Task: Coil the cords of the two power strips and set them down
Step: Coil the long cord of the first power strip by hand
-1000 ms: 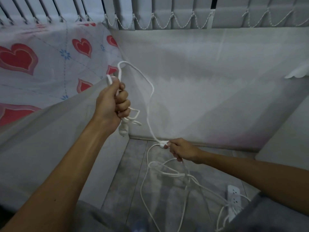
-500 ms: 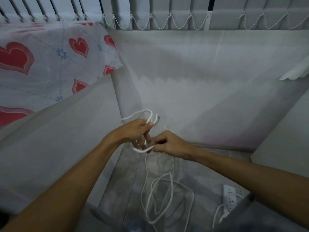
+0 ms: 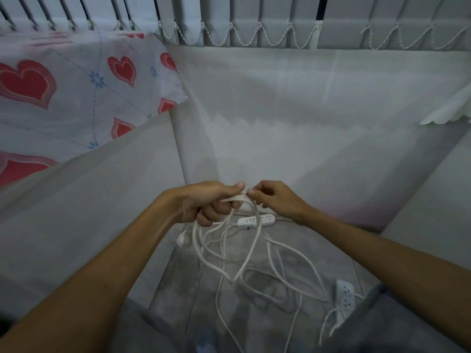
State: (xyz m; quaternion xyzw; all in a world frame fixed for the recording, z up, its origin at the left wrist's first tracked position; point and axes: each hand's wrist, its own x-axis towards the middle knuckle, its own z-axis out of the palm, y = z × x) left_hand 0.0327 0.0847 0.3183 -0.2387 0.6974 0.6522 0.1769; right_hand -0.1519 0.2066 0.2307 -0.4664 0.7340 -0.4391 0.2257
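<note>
My left hand is closed around several loops of white cord that hang down in front of me. My right hand meets it fingertip to fingertip and pinches the same cord at the top of the loops. The white plug dangles below my left hand. One white power strip lies on the grey floor by the wall, just under my hands. A second white power strip lies at the lower right, partly hidden by my grey-clad knee, with its cord curling on the floor.
A bed with a heart-patterned sheet and a grey side panel stands on the left. A grey wall with vertical blinds closes the back. More cord lies tangled on the grey floor.
My left hand came down from head height and my right hand rose from the floor cord. They now meet at the loops. The view has tilted, showing the strip by the wall.
</note>
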